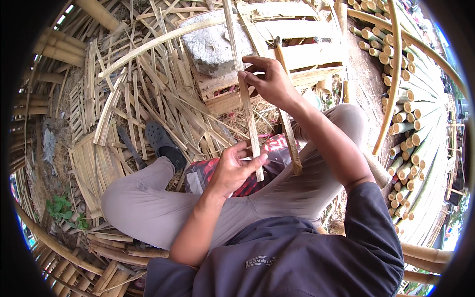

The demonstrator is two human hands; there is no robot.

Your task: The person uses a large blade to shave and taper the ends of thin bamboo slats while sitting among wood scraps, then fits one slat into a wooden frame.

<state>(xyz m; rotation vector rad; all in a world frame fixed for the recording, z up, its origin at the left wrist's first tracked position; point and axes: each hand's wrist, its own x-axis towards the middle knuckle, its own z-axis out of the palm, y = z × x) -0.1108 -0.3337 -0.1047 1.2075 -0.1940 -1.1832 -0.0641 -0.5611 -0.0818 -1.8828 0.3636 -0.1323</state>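
Note:
A long, pale bamboo strip (pixel 247 106) runs slanting from the top edge of the view down over my lap. Near its lower end, my left hand (pixel 233 168) has its thumb laid across the strip, with the fingers partly hidden behind. Further up, my right hand (pixel 269 81) pinches the same strip between thumb and fingers. Just right of it, a narrow brown stick-like piece (pixel 287 123) with a dark tip passes behind my right wrist and reaches my leg; I cannot make out its kind.
A grey stone block (pixel 217 47) rests on a slatted bamboo bench (pixel 297 54) ahead. Loose bamboo strips (pixel 163 94) litter the ground to the left, near my clog (pixel 161 141). Stacked bamboo poles (pixel 413 128) stand at right. A red-and-black patterned bundle (pixel 200 171) lies between my legs.

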